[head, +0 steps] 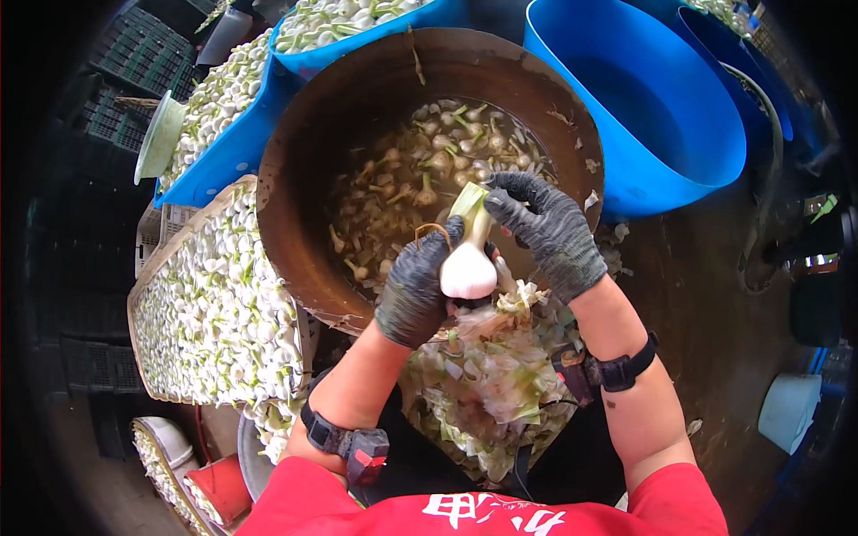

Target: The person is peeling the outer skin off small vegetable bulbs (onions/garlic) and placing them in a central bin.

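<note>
My left hand (417,281), in a dark grey knit glove, grips a white garlic bulb (469,273) by its neck, with the bulb pointing down towards me. The green-white stem (473,199) stands up past the thumb. My right hand (546,231), gloved alike, has its thumb and forefinger at the cut top of the stem. Whether they pinch it is not clear. Behind both hands is a large rusty metal basin (295,201), where several unpeeled garlic bulbs (439,161) and loose skins sit in brownish water. Below my hands lies a heap of peeled garlic skins (489,382), partly blurred.
At left, a broad tray (137,321) holds many white garlic bulbs. Blue tubs with garlic (258,130) stand behind it. A blue tub (710,157) adjoins the basin at right. A hose (777,147), a red bucket (228,486) and a pale bucket (789,412) are farther out.
</note>
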Demonstrator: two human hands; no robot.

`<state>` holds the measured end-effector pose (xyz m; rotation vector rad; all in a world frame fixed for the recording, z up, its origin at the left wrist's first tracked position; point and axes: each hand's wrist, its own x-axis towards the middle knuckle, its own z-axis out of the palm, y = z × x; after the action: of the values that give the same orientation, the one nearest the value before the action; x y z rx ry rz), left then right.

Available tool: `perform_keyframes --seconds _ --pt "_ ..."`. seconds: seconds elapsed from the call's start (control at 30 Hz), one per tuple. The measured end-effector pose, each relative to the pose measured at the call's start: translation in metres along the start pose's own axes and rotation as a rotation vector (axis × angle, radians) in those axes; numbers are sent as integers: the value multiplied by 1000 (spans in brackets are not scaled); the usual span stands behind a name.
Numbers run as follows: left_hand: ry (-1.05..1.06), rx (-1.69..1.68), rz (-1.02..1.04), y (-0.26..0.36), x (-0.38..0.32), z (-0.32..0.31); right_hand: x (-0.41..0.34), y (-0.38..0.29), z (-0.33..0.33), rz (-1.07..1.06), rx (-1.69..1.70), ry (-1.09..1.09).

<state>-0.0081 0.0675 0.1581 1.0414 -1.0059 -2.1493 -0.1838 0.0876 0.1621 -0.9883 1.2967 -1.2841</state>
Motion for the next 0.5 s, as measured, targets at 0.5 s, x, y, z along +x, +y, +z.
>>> perform_keyframes --seconds 0.5 --pt "399 566 624 -4 4 -6 -16 6 41 -403 -282 217"
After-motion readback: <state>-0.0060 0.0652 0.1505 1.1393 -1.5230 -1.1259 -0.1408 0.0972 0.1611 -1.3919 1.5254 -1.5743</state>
